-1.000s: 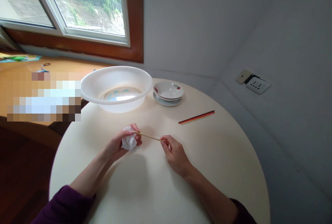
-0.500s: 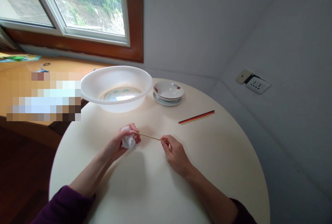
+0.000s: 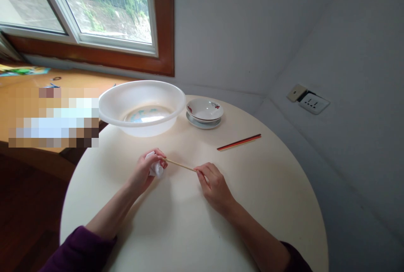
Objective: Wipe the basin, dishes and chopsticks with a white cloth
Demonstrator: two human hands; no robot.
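Observation:
A thin, pale wooden chopstick (image 3: pixel 179 164) spans the gap between my two hands above the table. My left hand (image 3: pixel 145 170) is closed round a crumpled white tissue (image 3: pixel 155 168) and also grips the chopstick's left end. Between thumb and fingertips, my right hand (image 3: pixel 214 186) pinches the other end, which its fingers partly hide. Beyond the right hand, several chopsticks (image 3: pixel 239 142), dark, red and pale, lie side by side on the round cream table (image 3: pixel 195 238).
A large translucent white basin (image 3: pixel 148 129) with some water in it stands at the table's far left. Beside it is a white bowl (image 3: pixel 205 110) with a red pattern, stacked on a dish (image 3: pixel 204 125). A wooden desk (image 3: pixel 78 79) adjoins on the left, under the window.
My left hand has shifted slightly left and up with the tissue, and a little more of the chopstick slants down to the right. My right hand has hardly moved.

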